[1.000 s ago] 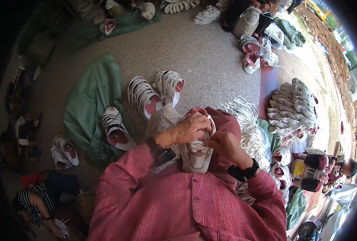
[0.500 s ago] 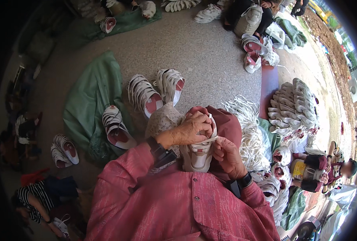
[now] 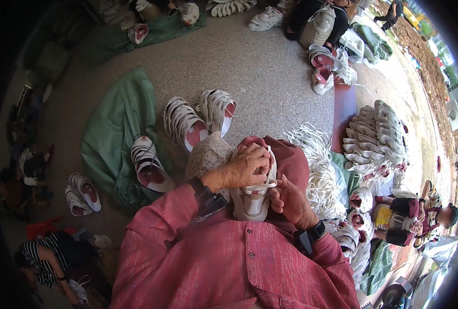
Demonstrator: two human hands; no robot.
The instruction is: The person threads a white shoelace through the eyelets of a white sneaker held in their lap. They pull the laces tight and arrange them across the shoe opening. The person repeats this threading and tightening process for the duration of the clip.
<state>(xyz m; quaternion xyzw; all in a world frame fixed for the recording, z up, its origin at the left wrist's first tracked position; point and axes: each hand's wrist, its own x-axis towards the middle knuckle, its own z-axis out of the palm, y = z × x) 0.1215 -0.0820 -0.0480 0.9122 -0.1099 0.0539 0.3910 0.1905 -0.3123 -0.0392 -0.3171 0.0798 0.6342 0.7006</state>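
Observation:
A white and beige shoe [image 3: 253, 207] with a reddish lining lies between my knees, its toe toward my body. My left hand [image 3: 243, 168] is bent over its upper part, fingers closed on the shoe near the opening; the fingertips are partly hidden. A pale shoelace [image 3: 262, 184] crosses the shoe below that hand and loops toward my right hand [image 3: 294, 203]. My right hand is at the shoe's right side, fingers curled and apparently pinching the lace, though the exact contact is small to see.
Nested white shoe uppers [image 3: 185, 121] stand ahead on the floor, others on a green cloth [image 3: 118, 121]. To my right lie a heap of white laces [image 3: 319, 175] and a tall stack of shoe parts [image 3: 376, 136]. Other people sit around, one at the right [image 3: 404, 213].
My right hand has shifted slightly, its index finger now more raised, and the lace has gone from a taut strand to a small loop. My left hand stays nearly in place.

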